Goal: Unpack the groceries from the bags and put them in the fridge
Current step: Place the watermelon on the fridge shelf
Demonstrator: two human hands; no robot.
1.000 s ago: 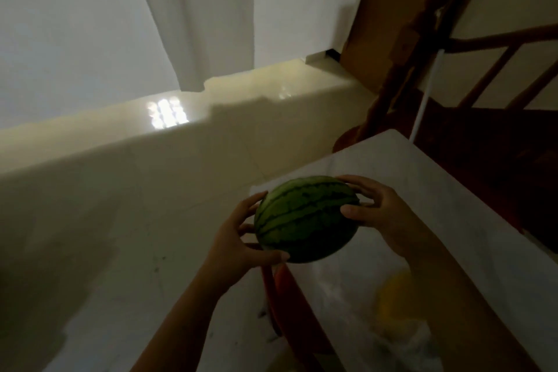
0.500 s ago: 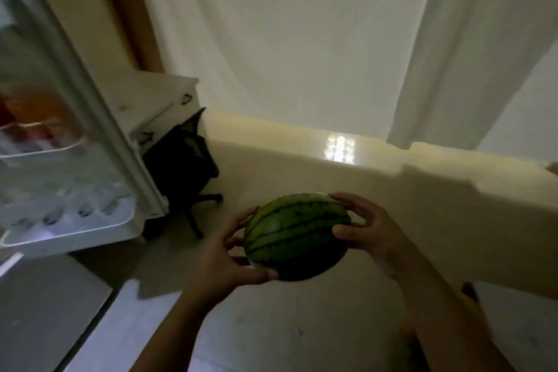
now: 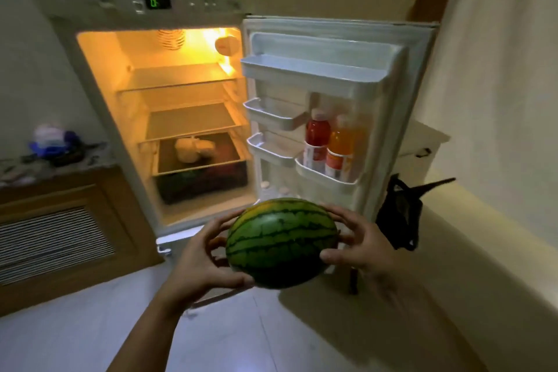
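**Watermelon held in front of the open fridge**

A person holds a striped green watermelon in the air with both hands, in front of an open fridge and above the pale floor. The left hand grips the melon's left end, thumb curled under its lower front and fingers wrapped behind. The right hand grips the right end, thumb pressed on the front and fingers curved over the far side.

The fridge interior is lit yellow. Its upper two shelves show nothing on them; on the lowest shelf lies a pale wrapped item, above a dark drawer. The fridge door stands swung open to the right. In a lower door bin stand a red bottle and an orange bottle, touching side by side. A green display glows on the fridge's top panel.

Left of the fridge is a wooden cabinet with a slatted front; on its tabletop lies a blurred purple-and-white bundle. A black bag hangs just beyond the door's outer edge.
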